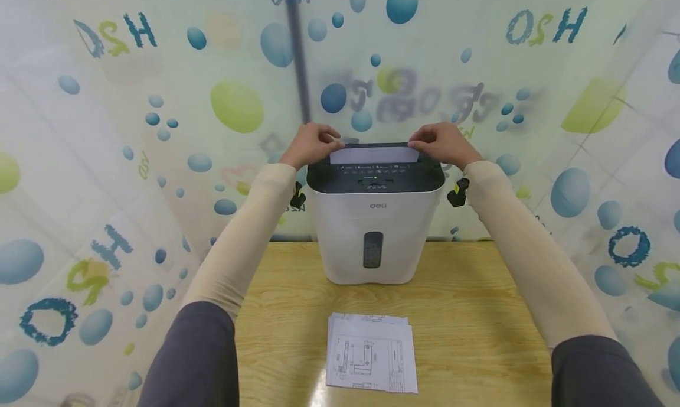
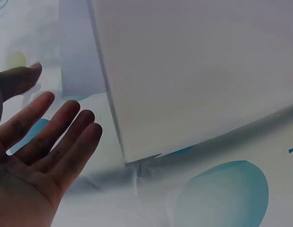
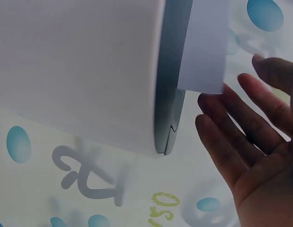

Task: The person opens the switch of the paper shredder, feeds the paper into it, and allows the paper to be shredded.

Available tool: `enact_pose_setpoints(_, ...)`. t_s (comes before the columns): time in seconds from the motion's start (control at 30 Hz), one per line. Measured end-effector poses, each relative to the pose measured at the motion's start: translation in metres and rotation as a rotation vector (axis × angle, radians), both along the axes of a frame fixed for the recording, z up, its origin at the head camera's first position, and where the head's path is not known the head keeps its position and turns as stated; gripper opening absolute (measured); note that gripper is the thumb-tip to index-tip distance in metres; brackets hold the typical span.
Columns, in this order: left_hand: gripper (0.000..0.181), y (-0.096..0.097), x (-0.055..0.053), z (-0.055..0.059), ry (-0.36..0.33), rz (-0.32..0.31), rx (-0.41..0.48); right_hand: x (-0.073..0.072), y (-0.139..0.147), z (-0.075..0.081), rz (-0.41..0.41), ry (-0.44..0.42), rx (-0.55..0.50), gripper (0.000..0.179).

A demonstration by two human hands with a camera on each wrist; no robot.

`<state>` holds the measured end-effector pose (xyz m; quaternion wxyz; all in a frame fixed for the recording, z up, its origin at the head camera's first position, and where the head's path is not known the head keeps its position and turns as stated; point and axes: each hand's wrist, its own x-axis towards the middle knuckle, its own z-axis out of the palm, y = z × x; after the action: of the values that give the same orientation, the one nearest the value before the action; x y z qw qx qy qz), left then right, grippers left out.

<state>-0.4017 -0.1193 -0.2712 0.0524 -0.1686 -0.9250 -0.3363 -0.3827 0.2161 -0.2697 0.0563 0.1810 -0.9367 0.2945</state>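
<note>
A white paper shredder (image 1: 378, 224) with a dark top and a small window stands upright on the table. A sheet of paper (image 1: 374, 155) rises out of the slot in its top. At the sheet's left end is my left hand (image 1: 313, 144); the left wrist view shows its fingers spread, apart from the paper (image 2: 82, 47). My right hand (image 1: 443, 142) is at the right end. In the right wrist view its fingers are loosely bent, thumb apart, with fingertips right at the lower corner of the paper (image 3: 205, 47). Neither hand pinches the sheet.
On the wooden table (image 1: 281, 336), a small stack of printed drawing sheets (image 1: 372, 354) lies in front of the shredder. A patterned curtain (image 1: 234, 58) surrounds the table at the back and sides, close behind the shredder.
</note>
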Motion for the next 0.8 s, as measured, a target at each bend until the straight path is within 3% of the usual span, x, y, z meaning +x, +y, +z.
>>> enact_pose_setpoints(0.27, 0.069, -0.005, 0.007, 0.010, 0.007, -0.004, -0.028, 0.003, 0.002, 0.002, 0.052, -0.001, 0.031, 0.060)
enact_pose_setpoints(0.53, 0.089, -0.011, 0.013, 0.014, 0.042, 0.037, -0.083, 0.012, 0.007, 0.003, 0.012, -0.024, 0.053, 0.080)
enact_pose_setpoints(0.8, 0.101, -0.024, 0.025, 0.017, 0.102, 0.076, -0.080, 0.021, 0.015, 0.000, 0.016, 0.057, 0.088, 0.088)
